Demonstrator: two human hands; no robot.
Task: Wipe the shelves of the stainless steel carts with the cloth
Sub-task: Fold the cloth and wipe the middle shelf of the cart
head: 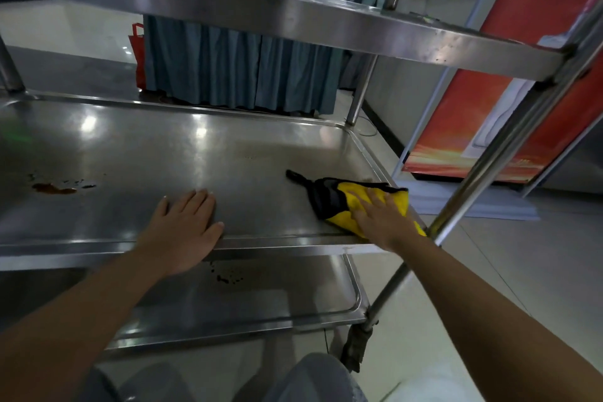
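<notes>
- Head view: the yellow-and-black microfibre cloth (pixel 339 201) is pressed flat under the right hand (pixel 381 219), fingers spread, at the near right corner of the stainless steel cart's middle shelf (pixel 163 147).
- The left hand (pixel 186 228) is laid open and empty on that shelf's front edge, left of the cloth.
- A brown stain (pixel 54 188) is seen far left of the cloth.

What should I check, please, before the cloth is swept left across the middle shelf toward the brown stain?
1. Cloth under the wiping hand: ok. The right hand lies flat on the yellow and black cloth.
2. Cloth flat on the middle shelf: ok, at its near right corner.
3. Sweep path free: not ok. The left hand rests on the shelf between the cloth and the stain.
4. Target located: ok. The brown stain sits at the shelf's left.
5. Stain wet or dried: cannot tell.
6. Lower shelf clean: not ok, dark spots near its front edge.
</notes>
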